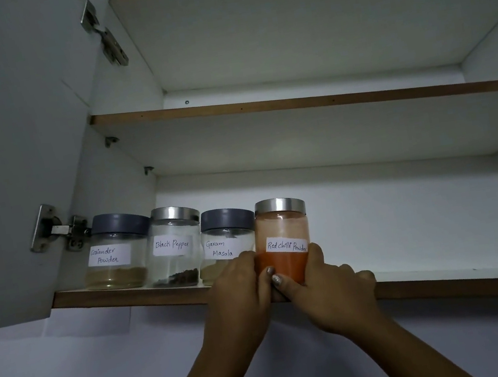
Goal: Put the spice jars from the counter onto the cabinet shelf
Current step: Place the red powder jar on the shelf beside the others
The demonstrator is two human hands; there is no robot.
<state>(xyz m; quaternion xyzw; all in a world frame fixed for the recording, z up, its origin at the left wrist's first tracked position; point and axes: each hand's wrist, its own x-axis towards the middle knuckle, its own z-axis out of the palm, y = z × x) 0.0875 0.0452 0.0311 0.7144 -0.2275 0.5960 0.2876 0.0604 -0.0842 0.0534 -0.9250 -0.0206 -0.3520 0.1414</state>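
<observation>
Head view: the red chilli jar (283,241) is clasped upright between the left hand (241,290) and right hand (325,287), fingers wrapped round its base. It is held at the shelf edge (127,294), just right of the garam masala jar (226,240); inward lies its seat.

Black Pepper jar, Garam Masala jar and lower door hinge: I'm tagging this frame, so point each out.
Black Pepper jar (174,245): head view, on its paper label.
Garam Masala jar (226,220): head view, on its grey lid.
Lower door hinge (61,229): head view, on its metal arm.
</observation>
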